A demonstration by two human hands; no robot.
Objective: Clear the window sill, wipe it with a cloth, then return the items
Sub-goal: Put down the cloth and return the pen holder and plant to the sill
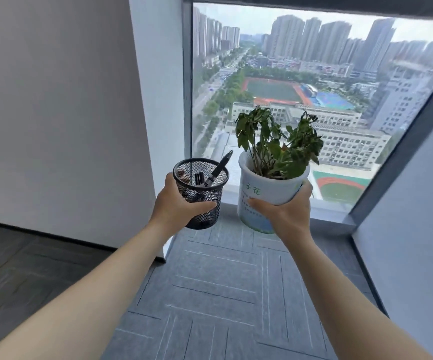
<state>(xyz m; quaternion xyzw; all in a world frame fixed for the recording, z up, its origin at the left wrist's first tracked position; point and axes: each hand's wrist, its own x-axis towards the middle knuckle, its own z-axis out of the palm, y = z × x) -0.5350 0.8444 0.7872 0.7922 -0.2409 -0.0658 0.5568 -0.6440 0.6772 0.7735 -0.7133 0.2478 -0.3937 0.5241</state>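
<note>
Before window sill point(275, 207): left hand point(177, 203) gripping upright mesh pen cup point(201, 193), right hand point(288, 211) clasping upright plant pot point(267, 196).

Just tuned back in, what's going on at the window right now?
A person stands facing the window, holding one item in each hand in front of the sill. The left hand grips a black mesh pen cup with a few pens in it; the right hand holds a white plant pot with a droopy green plant. Both are held up off the sill. No cloth is in view.
</note>
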